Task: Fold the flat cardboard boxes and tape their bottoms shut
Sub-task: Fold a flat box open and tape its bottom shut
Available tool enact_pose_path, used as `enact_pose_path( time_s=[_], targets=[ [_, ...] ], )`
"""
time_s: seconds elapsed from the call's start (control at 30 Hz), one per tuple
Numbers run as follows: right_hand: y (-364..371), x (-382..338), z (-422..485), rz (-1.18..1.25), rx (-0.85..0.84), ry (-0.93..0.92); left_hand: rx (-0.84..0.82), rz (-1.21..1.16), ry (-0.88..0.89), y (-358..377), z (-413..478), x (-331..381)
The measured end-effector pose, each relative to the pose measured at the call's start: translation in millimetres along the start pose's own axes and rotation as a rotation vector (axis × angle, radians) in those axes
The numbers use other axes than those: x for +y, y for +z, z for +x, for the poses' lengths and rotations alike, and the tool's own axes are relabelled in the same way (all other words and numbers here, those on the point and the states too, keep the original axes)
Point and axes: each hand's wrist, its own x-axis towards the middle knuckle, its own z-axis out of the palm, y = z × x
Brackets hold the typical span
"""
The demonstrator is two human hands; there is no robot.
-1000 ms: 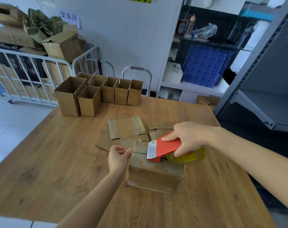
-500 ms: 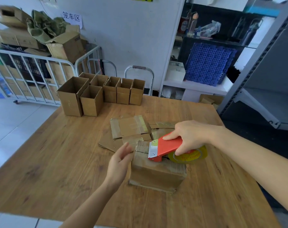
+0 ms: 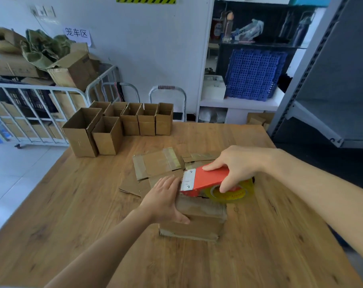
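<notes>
tabletop (image 3: 72, 204): wood plank, bare near and left | far-left edge: upright open boxes (image 3: 118, 125), tops open, packed touching in a cluster | centre: flat cardboard pile (image 3: 155, 165), old tape strips visible | just in front of pile: folded box (image 3: 197, 225) sitting on the wood

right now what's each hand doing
Left hand: open, palm flat on the box.
Right hand: closed on the tape gun, which sits over the box top.
</notes>
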Motion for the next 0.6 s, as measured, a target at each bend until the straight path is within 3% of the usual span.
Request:
enact_pose_path(
  time_s=[0.23,0.6],
  targets=[
    [19,21,-26,0.09,0.036,-0.041,-0.037,0.045,0.063,-1,8,2],
    [80,69,-76,0.225,-0.033,0.047,-0.062,0.188,0.079,0,4,2]
  ],
)
